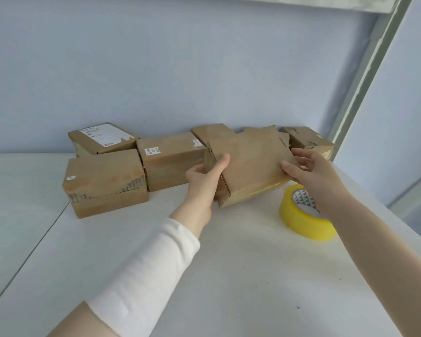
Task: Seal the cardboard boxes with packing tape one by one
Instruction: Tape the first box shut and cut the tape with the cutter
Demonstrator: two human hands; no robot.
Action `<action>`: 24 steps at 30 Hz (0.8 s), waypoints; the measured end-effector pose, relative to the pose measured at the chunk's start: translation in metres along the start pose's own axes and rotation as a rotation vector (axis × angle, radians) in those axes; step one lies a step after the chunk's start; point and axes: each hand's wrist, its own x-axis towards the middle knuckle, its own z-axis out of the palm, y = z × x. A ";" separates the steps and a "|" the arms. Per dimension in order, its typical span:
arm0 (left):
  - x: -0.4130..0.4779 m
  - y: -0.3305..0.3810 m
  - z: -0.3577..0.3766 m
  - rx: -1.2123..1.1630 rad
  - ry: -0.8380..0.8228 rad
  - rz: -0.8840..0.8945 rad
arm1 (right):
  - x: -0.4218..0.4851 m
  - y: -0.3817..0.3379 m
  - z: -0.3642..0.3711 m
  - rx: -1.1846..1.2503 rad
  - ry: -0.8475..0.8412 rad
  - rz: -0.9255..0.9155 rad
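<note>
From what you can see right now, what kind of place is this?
Likely a small parcel-packing corner. Brown cardboard boxes, some with shipping labels, stand on a plain white table by a bare wall, and a yellow tape roll lies beside the held box.

Seven cardboard boxes on the counter [229, 263] by my count: the stacked pair [102, 173], the labelled box [100, 139], the middle box [170, 164], the back box [212, 132], the held box [248, 166] and the far-right box [306, 139], plus one yellow tape roll [298, 218] and two hands, the left hand [204, 181] and the right hand [310, 173].
</note>
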 end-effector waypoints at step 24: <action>-0.145 0.002 -0.049 0.339 -0.068 0.381 | -0.081 -0.003 0.001 0.569 -0.508 0.012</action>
